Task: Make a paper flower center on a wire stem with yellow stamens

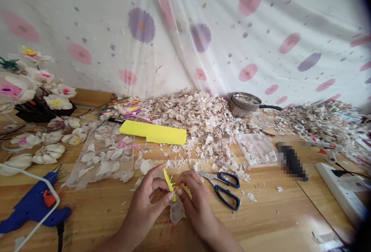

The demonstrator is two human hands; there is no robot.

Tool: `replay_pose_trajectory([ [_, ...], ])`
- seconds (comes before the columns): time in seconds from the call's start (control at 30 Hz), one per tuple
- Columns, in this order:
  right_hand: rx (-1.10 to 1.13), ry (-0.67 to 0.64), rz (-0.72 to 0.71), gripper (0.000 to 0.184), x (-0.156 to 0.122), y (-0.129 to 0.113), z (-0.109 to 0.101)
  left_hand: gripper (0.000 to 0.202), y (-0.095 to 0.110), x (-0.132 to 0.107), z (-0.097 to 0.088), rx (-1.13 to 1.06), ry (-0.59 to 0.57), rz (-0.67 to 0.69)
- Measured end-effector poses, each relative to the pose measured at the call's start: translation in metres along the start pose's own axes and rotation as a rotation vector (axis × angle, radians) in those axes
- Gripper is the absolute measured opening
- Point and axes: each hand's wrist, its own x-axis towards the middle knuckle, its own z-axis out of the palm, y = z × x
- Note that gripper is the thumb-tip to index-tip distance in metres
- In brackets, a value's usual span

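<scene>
Between my two hands is a narrow strip of yellow paper (pixel 168 180) with a fringed right edge. My left hand (pixel 149 196) pinches it along its left side, thumb near the lower end. Thumb and fingertips of my right hand (pixel 193 194) are closed on the fringe from the other side. Just below the fingertips a pale translucent petal (pixel 176 212) lies over the wood. Dark-handled scissors (pixel 223 190) rest on the table to the right of my right hand. A larger folded yellow sheet (pixel 153 132) lies beyond my hands.
A heap of dry pale petals (pixel 197 116) spreads along the back. At left are a blue glue gun (pixel 37 201), a clear tray (pixel 78 169) with petals and white flowers (pixel 43 76). At right stand metal bowls (pixel 245 103), a white glue gun (pixel 329 149) and a power strip (pixel 342 190).
</scene>
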Motion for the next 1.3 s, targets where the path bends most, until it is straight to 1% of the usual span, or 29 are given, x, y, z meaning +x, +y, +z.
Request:
replay_pose_trajectory([
  [0.23,0.020,0.031,-0.002,0.010,0.000,-0.004,-0.003,0.063,-0.002,0.001,-0.001,0.007,-0.015,-0.013],
  [0.4,-0.020,-0.053,-0.011,0.017,0.000,-0.008,-0.004,0.060,0.000,-0.001,0.001,0.052,-0.029,0.002],
  [0.5,-0.083,-0.074,-0.008,0.020,-0.001,-0.008,-0.003,0.055,0.002,-0.003,0.002,0.096,-0.041,0.026],
  [0.6,-0.097,-0.087,-0.024,0.021,-0.001,-0.008,-0.003,0.055,0.001,-0.004,0.002,0.064,-0.052,0.016],
  [0.73,-0.093,-0.065,-0.079,0.019,0.001,-0.010,-0.005,0.059,-0.002,-0.001,0.002,-0.086,-0.071,-0.043],
  [0.83,-0.112,-0.033,-0.128,0.019,0.002,-0.011,-0.006,0.059,0.000,0.002,0.003,-0.168,-0.047,-0.092],
  [1.0,-0.192,0.032,-0.197,0.017,0.000,-0.008,-0.005,0.062,0.004,0.002,0.003,-0.192,-0.002,-0.128],
  [1.13,-0.265,0.057,-0.244,0.018,-0.002,-0.005,-0.002,0.063,0.000,0.003,0.002,-0.208,0.026,-0.160],
  [1.23,-0.264,0.085,-0.276,0.019,-0.002,-0.005,0.000,0.062,-0.003,0.003,0.001,-0.237,0.054,-0.186],
  [1.3,-0.237,0.087,-0.265,0.015,-0.002,-0.005,0.000,0.063,-0.004,0.004,0.002,-0.264,0.053,-0.199],
])
